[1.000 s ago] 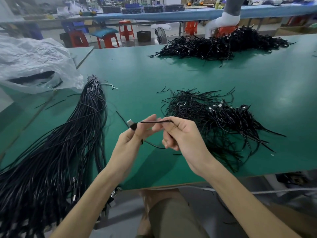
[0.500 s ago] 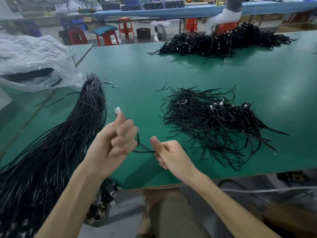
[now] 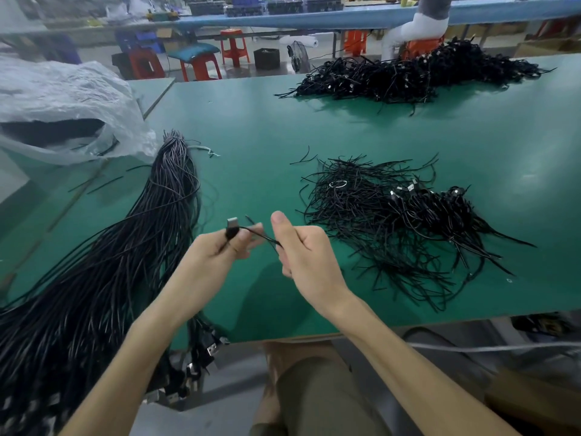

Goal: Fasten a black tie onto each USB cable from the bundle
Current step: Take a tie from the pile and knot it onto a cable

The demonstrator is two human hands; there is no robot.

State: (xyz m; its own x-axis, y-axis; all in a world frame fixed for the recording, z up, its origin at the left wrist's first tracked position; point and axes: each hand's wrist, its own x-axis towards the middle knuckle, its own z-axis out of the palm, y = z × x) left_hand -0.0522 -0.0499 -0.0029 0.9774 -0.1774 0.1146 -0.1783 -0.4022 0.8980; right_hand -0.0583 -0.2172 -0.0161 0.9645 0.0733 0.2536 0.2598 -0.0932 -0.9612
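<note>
Holding one USB cable (image 3: 232, 228) above the near edge of a green table (image 3: 251, 121), a person works with two bare hands, seen from a head-worn camera. The left hand (image 3: 213, 259) has its fingers curled and pinches the cable just below its plug, whose silver metal end points up. A thin black tie (image 3: 262, 236) runs from the neck of that plug across to the right hand (image 3: 303, 256), which grips the tie's other end in curled fingers with the thumb standing straight up. A short loose tip of the tie sticks up just beside the left fingertips.

Half a second ago the left hand was raised and turned toward the bundle, with the plug peeking over its knuckles, and the right hand sat lower, near the table's edge. Now both hands are level and close together, with the plug in plain sight and the tie drawn between them.

The bundle (image 3: 125, 247) of long black USB cables lies along the left side of the table and spills over its near left edge, where several plugs hang. A loose pile of ties (image 3: 377, 215) lies right of centre, with a few plugged cables on its right side. A heap of cables (image 3: 408, 77) sits at the far edge. A crumpled clear plastic bag (image 3: 63, 102) lies past the far left corner, and red stools (image 3: 234, 47) stand on the floor beyond
</note>
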